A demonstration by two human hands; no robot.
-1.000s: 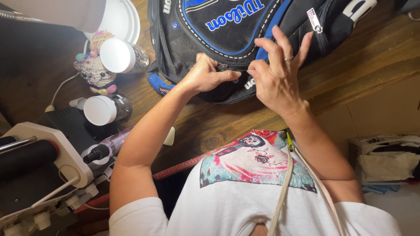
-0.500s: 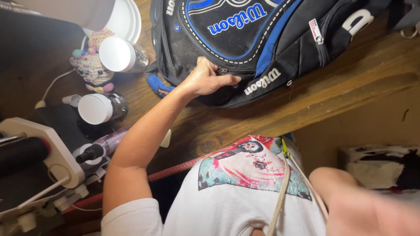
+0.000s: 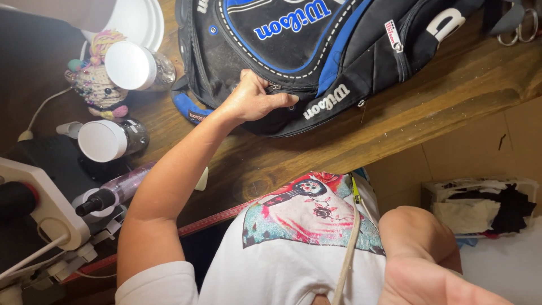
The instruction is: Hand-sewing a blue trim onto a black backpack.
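Observation:
A black and blue racket bag (image 3: 316, 39) lies on the wooden desk (image 3: 395, 124). My left hand (image 3: 254, 99) rests on the bag's near edge, fingers pinched on a zipper pull (image 3: 275, 88). My right hand (image 3: 446, 279) is off the bag, close to the camera at the bottom right. It is blurred, so its fingers and anything in it cannot be made out. My white printed shirt fills the bottom middle.
Left of the bag stand two white-lidded jars (image 3: 131, 65) (image 3: 101, 140), a crocheted doll (image 3: 96, 85) and white plates (image 3: 138, 20). A spray bottle (image 3: 116, 192), a white power strip (image 3: 45, 212) and a red ruler (image 3: 214, 219) lie nearer. Scissors (image 3: 522, 25) sit top right; a box of cloth (image 3: 480, 203) is on the floor.
My right hand lifted off the bag and drew back toward my body and the camera. My left hand stayed at the zipper on the bag's edge.

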